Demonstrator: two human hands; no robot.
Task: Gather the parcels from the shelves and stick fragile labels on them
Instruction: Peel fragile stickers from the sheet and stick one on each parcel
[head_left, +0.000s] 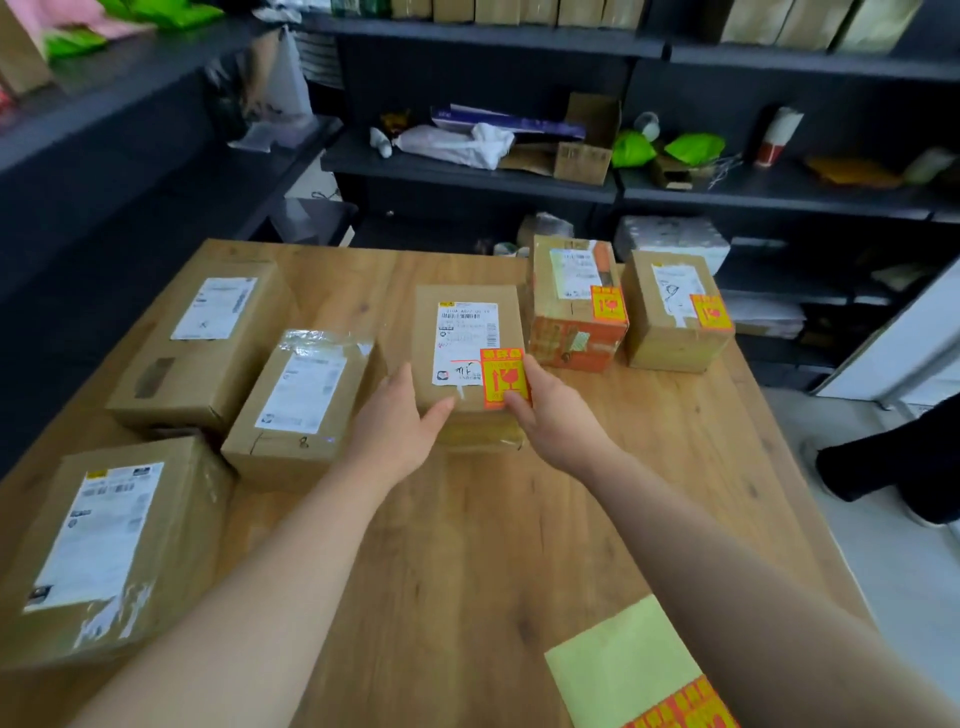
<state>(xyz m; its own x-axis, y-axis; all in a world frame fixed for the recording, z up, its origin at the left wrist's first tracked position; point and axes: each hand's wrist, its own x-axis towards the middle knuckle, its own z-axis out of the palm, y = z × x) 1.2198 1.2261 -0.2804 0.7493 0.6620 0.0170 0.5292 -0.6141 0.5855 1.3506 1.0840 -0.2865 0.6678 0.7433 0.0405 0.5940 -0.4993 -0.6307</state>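
Several cardboard parcels lie on the wooden table (467, 519). The middle parcel (467, 317) carries a white shipping slip and an orange fragile label (503, 378) at its near right corner. My left hand (400, 421) grips the parcel's near left corner. My right hand (550, 415) holds its near right side, thumb pressed on the label. Two parcels at the far right, one with orange print (574, 306) and one plain (675, 312), also bear orange labels. The three parcels on the left (202, 343) (298, 400) (104, 545) show only white slips.
A yellow backing sheet with orange labels (644, 675) lies at the table's near right edge. Dark shelves (467, 176) with boxes and bags stand behind and to the left. A person's dark leg (893, 457) stands on the floor at the right.
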